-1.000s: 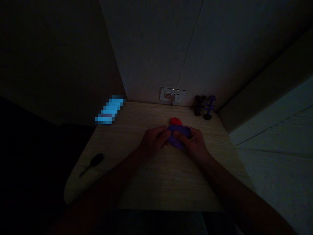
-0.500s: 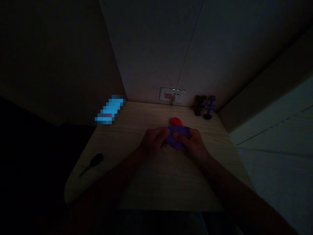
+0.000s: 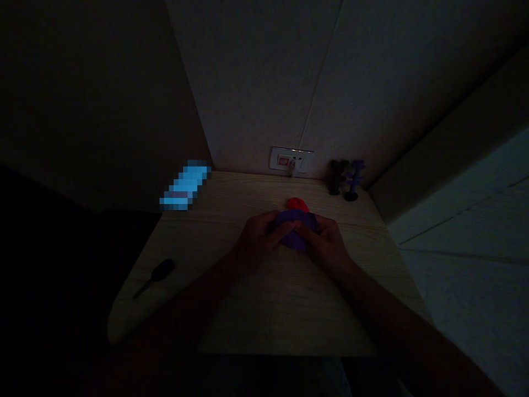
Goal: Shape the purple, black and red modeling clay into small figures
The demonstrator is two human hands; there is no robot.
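In the head view, the left hand [image 3: 258, 234] and right hand [image 3: 329, 241] are gripping a purple piece [image 3: 294, 241] between them near the frame's middle, both thumbs pressing on its top. A red piece [image 3: 297, 204] is lying just above it in the frame, on the wooden surface [image 3: 289, 309]. A dark paddle-shaped object [image 3: 162, 270] is resting at lower left; a bright blurred rectangle [image 3: 185, 187] is glowing at left.

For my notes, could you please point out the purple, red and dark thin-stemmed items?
Purple item [image 3: 293, 241]: head view, lower middle surface.
Red item [image 3: 297, 204]: head view, middle of visible part.
Dark thin-stemmed item [image 3: 161, 271]: head view, wide end.
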